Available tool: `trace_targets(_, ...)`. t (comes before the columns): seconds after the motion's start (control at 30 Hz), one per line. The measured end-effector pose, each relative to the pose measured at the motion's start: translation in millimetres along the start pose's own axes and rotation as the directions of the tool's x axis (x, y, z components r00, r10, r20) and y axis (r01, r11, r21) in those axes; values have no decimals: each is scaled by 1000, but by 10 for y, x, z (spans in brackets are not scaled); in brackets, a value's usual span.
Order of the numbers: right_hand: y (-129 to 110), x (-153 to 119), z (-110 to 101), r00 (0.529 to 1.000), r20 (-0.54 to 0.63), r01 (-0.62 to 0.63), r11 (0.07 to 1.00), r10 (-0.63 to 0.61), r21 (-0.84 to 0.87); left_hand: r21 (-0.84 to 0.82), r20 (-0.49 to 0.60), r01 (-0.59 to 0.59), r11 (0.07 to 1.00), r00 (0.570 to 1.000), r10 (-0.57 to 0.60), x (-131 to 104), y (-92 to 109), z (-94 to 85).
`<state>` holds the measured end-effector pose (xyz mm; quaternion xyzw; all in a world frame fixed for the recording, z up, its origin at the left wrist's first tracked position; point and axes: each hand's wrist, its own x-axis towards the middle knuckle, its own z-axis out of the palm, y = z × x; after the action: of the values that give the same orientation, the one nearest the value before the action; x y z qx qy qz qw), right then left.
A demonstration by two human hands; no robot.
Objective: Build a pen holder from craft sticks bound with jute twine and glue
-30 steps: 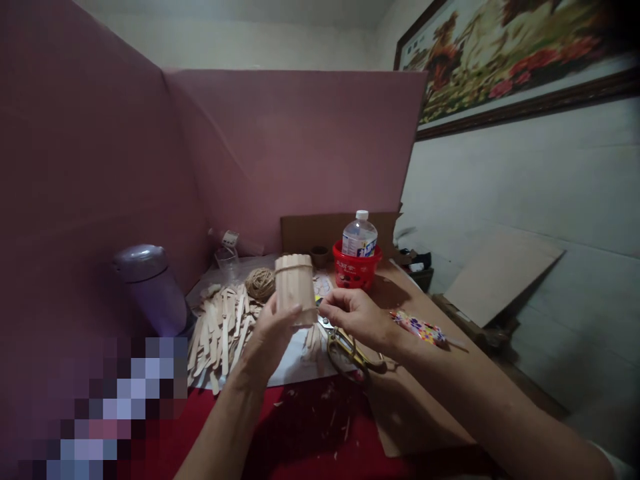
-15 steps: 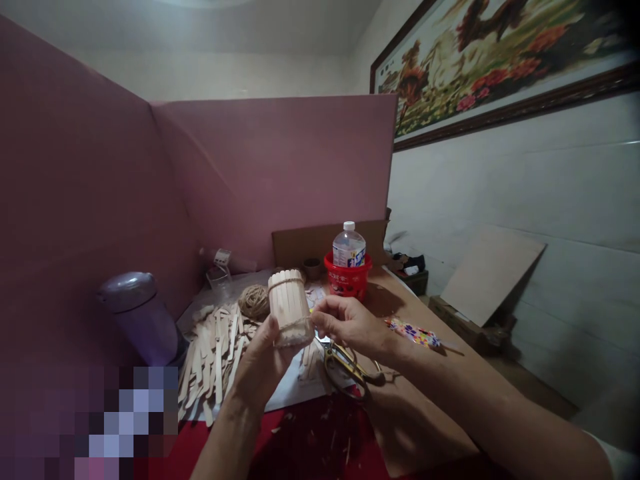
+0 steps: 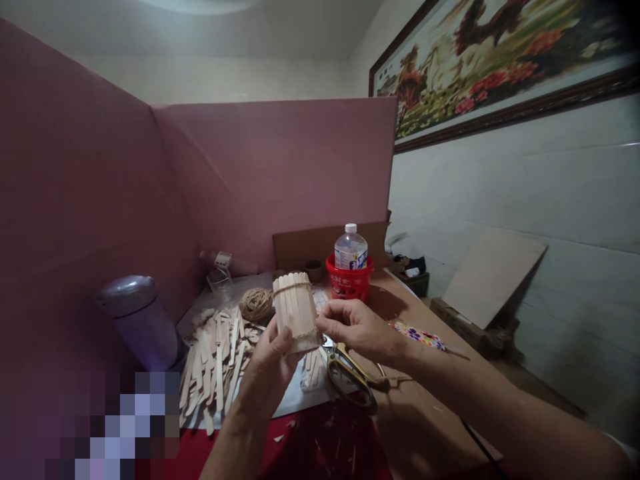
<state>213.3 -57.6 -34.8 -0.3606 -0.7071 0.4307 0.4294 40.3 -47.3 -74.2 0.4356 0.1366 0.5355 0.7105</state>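
Observation:
My left hand is wrapped round the lower part of a cup covered in wooden craft sticks, its thumb on the near side. The cup leans slightly, and a band of twine circles it near the top. At the cup's lower right edge, my right hand pinches what looks like a thin strand of twine; the fingertips mostly hide it. Below the right hand lie scissors with dark and gold handles. A ball of twine sits behind the cup, to its left.
Loose craft sticks are heaped at left beside a lidded purple container. A red bucket holding a plastic bottle stands behind my right hand. A colourful patterned object lies at right. Pink panels enclose the back and left.
The cup and both hands have shifted slightly right and down in view. The strand that crossed the cup's lower part now lies lower, near its bottom edge.

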Motion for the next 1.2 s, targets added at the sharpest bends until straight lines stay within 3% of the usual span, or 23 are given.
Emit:
trace_targets(0.4,5,24,-25,999,39,-35,999,36,-29,-23,-35,5,1000,999,-5,-10,-3,3)
trace_targets(0.73,93,33,5,999,-26,-25,999,24,-40,-19,-74,-29,999,997,28,19,-10,15)
trace_targets(1.0,163,55,119,984,-178,-16,991,-8,-131,39,-77,-54,998,995,57,12,6,66)
trace_targets(1.1,210,57,106,984,-178,-23,988,-4,-150,63,-82,-53,997,995,58,12,11,93)
trace_targets(1.2,229,69,62,988,-148,-72,967,36,-244,113,-156,-28,993,987,46,19,-43,70)
